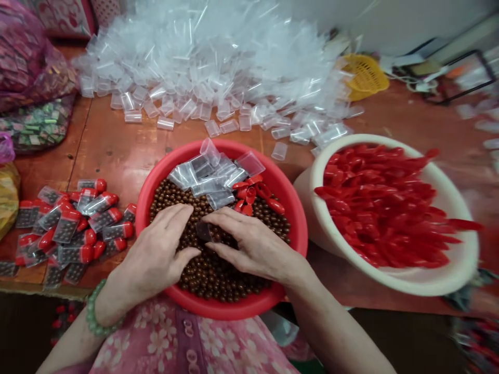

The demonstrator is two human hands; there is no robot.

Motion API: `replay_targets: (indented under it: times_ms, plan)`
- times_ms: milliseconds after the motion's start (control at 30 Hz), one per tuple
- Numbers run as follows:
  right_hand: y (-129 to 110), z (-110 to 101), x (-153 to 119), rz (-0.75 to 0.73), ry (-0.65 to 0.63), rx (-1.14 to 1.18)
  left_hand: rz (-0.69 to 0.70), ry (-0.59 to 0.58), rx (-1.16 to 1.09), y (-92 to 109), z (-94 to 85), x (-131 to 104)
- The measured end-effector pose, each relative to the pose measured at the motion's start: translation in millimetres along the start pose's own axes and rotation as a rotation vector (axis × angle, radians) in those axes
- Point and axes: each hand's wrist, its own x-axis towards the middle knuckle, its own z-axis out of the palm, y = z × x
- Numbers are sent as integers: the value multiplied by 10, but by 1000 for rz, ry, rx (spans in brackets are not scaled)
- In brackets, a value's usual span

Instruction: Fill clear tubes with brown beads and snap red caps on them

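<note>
A red basin (300,236) holds many small brown balls (226,288). Clear plastic tubes (218,176) and a few red caps (249,193) lie on the balls at its far side. Over the left part of the basin is my left hand (158,254), thumb and fingers apart, holding nothing visible. My right hand (251,244) grips a clear tube (203,231) between thumb and fingers, low over the balls. The tube's far end points toward my left hand without clear contact.
Filled tubes with red caps (78,228) lie in a pile at left. A cream basin (473,259) of red caps stands at right. Behind spreads a large heap of clear tubes (218,67), beside a yellow basket (366,75). Bags (31,57) sit at far left.
</note>
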Motion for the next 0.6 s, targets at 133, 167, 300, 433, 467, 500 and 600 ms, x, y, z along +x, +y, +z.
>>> replay_targets:
  times_ms: [133, 167, 300, 433, 467, 500, 600]
  plan:
    - [-62, -72, 24, -67, 44, 52, -15, -175, -142, -56, 119, 102]
    - [-89, -90, 33, -83, 60, 80, -21, -197, -203, -71, 132, 119]
    - [-190, -156, 54, -112, 20, 140, -110, -265, -405, -84, 105, 175]
    - [-103, -241, 1, -87, 103, 219, -204, -267, -535, -61, 24, 224]
    - [-49, -265, -24, -31, 177, 208, -239, -242, -556, -56, 12, 235]
    - [10, -287, -50, 44, 254, 183, -276, -204, -572, -54, 5, 245]
    - [143, -307, -111, 216, 317, 92, -334, -91, -618, -52, 1, 262]
